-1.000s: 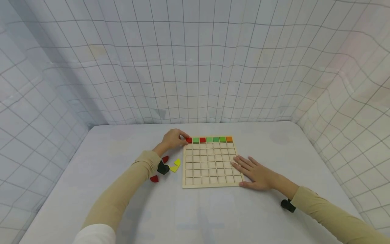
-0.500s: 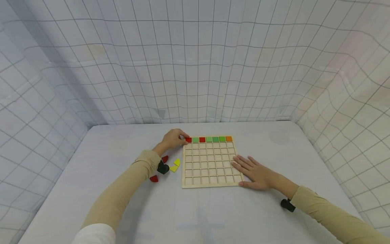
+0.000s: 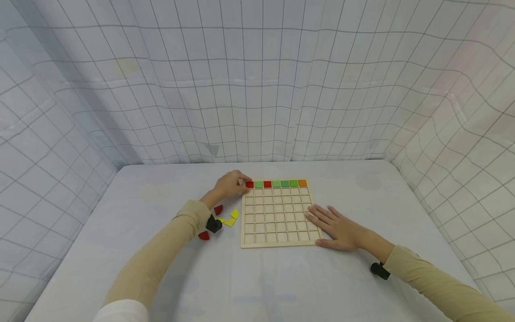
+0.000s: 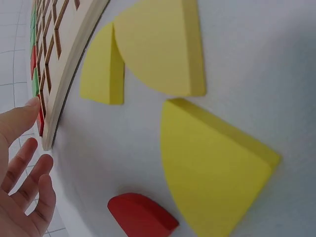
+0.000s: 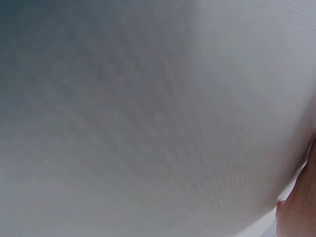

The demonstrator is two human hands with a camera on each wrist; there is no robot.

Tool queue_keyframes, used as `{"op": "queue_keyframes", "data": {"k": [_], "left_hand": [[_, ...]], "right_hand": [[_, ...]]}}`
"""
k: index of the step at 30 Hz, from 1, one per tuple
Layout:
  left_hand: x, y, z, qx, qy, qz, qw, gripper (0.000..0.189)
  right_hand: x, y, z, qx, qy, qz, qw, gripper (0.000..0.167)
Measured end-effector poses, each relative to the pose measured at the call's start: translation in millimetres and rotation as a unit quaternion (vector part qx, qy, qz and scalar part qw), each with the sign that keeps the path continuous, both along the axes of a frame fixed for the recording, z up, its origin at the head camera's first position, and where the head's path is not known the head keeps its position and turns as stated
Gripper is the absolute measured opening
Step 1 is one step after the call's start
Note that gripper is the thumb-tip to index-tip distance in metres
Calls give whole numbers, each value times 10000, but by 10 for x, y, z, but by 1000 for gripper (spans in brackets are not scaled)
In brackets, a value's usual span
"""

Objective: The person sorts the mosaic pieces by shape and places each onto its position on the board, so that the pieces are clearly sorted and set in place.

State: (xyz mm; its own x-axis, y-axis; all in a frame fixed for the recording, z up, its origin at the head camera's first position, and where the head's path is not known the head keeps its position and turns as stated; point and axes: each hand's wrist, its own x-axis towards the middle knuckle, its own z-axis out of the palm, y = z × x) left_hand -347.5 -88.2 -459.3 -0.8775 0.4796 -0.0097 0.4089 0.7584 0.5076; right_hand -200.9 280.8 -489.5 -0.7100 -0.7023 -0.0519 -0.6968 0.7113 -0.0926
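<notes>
Tan sleeves (image 3: 434, 277) come in from the near edge of the white table (image 3: 257, 277), each with a small black camera at the wrist. Beside the left wrist camera (image 3: 213, 224) lies one red wedge (image 3: 204, 235), with a second red wedge (image 3: 218, 209) farther off. Three yellow wedges (image 4: 217, 168) lie loose near them, left of the wooden board (image 3: 277, 245).

The right hand (image 3: 337, 228) rests on the board's right side, fingers straight and spread, gripping nothing; its thumb is at the near corner. It and the board have hardly moved over the last second.

Farther away, the left hand (image 3: 229, 184) is at the board's far left corner, thumb and a finger at the red square (image 3: 250, 184) there; whether they pinch it or merely touch it, I cannot tell. The other fingers curl loosely. Its fingertips have just edged slightly farther over the corner, and the wrist has shifted, so more of one yellow wedge shows.

The far row holds seven squares: red, light green, red, light green, darker green, bright green, orange (image 3: 302, 183). Their order is unchanged, so this looks like a small adjustment rather than a new placement. Behind hangs a grid-lined curtain (image 3: 257, 89).
</notes>
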Motion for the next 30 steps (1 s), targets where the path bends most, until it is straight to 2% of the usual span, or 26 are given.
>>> {"op": "queue_keyframes", "data": {"k": [5,9,15,23,30], "left_hand": [[48,-71,10,-94,175,110,9997,35],[89,-147,23,-115,132,296,9994,33],[158,-282,45,-130,92,510,9986,34],[251,-483,16,-119,110,759,9970,34],[343,-621,96,147,115,832,9964,36]], "right_hand": [[-2,-13,-4,76,-46,-47,10000,77],[-6,-14,-10,33,11,-40,10000,77],[1,-6,-8,10,-148,-110,9998,77],[13,-36,-17,5,-207,-89,9997,78],[11,-31,7,-22,-122,-126,9998,78]]}}
